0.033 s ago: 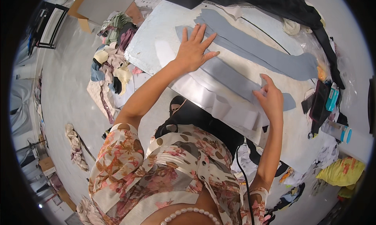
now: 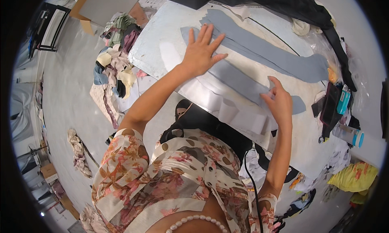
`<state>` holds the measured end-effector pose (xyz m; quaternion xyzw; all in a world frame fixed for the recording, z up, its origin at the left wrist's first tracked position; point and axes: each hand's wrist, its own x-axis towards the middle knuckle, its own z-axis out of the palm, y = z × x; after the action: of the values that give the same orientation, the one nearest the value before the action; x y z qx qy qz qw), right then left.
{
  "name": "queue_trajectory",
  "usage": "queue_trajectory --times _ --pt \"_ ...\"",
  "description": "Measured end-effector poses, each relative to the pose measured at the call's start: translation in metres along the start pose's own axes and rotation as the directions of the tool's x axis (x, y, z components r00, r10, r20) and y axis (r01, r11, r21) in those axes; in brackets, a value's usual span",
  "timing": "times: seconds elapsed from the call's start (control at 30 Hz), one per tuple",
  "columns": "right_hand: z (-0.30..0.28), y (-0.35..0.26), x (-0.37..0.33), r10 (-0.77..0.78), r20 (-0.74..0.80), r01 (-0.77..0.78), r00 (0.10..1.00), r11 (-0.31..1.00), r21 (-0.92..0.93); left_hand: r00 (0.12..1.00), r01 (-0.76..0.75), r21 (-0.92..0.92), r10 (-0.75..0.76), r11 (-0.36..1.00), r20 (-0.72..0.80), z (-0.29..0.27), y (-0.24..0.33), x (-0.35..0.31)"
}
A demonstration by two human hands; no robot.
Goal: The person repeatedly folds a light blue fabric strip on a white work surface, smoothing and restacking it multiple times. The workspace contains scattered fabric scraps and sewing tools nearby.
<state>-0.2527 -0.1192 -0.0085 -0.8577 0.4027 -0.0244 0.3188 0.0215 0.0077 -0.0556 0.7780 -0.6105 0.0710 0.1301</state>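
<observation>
A curved grey-blue fabric strip (image 2: 239,80) lies on the white worktable (image 2: 152,40), partly over pale white material. My left hand (image 2: 199,52) rests flat on its left end, fingers spread. Near the strip's right end is my right hand (image 2: 280,105), its thumb and index finger apart, the other fingers curled and partly hidden. Beyond both hands lies a stack of similar grey-blue fabric pieces (image 2: 267,50). Sheer white material (image 2: 225,109) hangs in folds along the table's near edge.
Black cloth (image 2: 259,1) drapes over the far edge. At the right are a dark phone-like object (image 2: 331,101), a turquoise item (image 2: 343,101) and a clear container with a blue rim (image 2: 356,138). Fabric scraps (image 2: 115,67) pile up left of the table. A yellow bag (image 2: 350,177) sits lower right.
</observation>
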Motion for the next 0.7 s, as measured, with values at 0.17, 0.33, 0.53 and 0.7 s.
queue_trajectory --times 0.17,0.33,0.53,0.7 --pt "-0.002 0.001 -0.004 -0.041 -0.04 0.041 0.998 0.999 0.006 0.993 -0.111 -0.133 0.114 0.985 0.015 0.003 0.04 0.001" --pt "-0.013 0.019 -0.006 0.023 -0.04 -0.02 0.999 0.997 0.076 0.989 -0.136 -0.094 0.14 0.986 0.037 0.006 0.039 0.0" --pt "-0.008 0.023 -0.008 -0.023 -0.12 0.027 0.993 0.999 0.029 0.966 -0.255 -0.118 0.259 0.96 0.016 0.001 0.065 0.005" --pt "-0.017 0.034 -0.013 -0.011 -0.092 0.017 0.996 0.998 0.067 0.925 -0.34 -0.093 0.351 0.936 0.148 0.012 0.089 0.003"
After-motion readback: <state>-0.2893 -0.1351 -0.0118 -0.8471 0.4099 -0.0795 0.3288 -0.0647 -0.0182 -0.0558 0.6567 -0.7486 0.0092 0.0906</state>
